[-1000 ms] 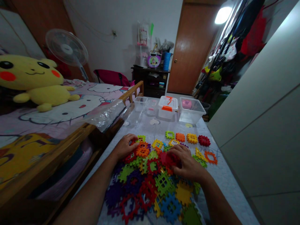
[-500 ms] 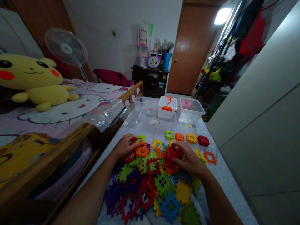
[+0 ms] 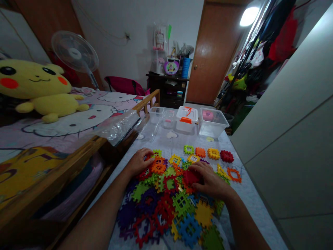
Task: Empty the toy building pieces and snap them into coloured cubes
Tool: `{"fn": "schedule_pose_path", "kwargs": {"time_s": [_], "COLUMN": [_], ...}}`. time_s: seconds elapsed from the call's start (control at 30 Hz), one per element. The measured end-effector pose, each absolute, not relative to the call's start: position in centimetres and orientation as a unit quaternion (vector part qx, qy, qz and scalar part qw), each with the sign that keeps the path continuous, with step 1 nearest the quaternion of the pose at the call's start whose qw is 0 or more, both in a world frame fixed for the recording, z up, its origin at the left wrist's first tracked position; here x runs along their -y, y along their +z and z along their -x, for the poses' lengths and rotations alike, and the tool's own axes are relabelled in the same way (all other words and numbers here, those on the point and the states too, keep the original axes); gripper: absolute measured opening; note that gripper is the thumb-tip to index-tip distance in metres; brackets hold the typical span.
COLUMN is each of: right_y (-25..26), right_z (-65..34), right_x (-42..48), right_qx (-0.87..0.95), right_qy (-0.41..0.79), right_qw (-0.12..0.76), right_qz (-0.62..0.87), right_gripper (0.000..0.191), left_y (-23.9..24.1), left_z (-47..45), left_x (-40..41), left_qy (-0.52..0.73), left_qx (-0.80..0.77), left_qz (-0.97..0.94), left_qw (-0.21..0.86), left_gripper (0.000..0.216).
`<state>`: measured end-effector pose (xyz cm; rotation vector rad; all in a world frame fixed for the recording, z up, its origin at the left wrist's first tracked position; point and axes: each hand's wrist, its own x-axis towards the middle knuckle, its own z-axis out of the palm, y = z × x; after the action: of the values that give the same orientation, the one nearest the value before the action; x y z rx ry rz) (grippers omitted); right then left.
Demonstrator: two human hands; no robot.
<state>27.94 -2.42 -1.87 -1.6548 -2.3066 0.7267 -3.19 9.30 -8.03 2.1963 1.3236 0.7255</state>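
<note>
Your right hand (image 3: 209, 178) clasps one red tile (image 3: 189, 177), your left hand (image 3: 139, 163), grip unclear, touches the pile (image 3: 182, 204), four lined-up tiles (image 3: 200, 152) and four boxes (image 3: 213, 126) beyond.

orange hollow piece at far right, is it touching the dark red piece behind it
Apart: the head view shows a strip of pale cloth between the orange hollow piece and the dark red piece.
</note>
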Motion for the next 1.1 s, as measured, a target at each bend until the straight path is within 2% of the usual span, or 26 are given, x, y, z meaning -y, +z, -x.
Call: {"fn": "schedule_pose_path", "kwargs": {"time_s": [0.43,0.63,0.87,1.1], "right_y": [-2.2,-3.5,-4.0,-1.5], "right_z": [-28.5,-29.7,-29.2,-28.9], "right_x": [2.3,1.7,1.8,1.5], "right_qx": [0.765,0.746,0.755,0.747], "right_qy": [0.260,0.200,0.149,0.182], "right_qw": [0.140,0.164,0.131,0.063], "right_qz": [0.572,0.614,0.624,0.636], "right_gripper": [0.049,0.050,0.055,0.065], "left_y": [-7.9,-7.6,-7.7,-7.7], "left_z": [3.2,3.1,3.2,3.1], "left_x": [-9.2,-9.0,-9.1,-9.2], "left_qy": [0.267,0.271,0.267,0.264], "left_qx": [-0.481,-0.478,-0.478,-0.479], "left_qz": [-0.800,-0.800,-0.801,-0.801], "left_qw": [0.240,0.240,0.243,0.242], "left_gripper": [0.028,0.026,0.027,0.026]}}
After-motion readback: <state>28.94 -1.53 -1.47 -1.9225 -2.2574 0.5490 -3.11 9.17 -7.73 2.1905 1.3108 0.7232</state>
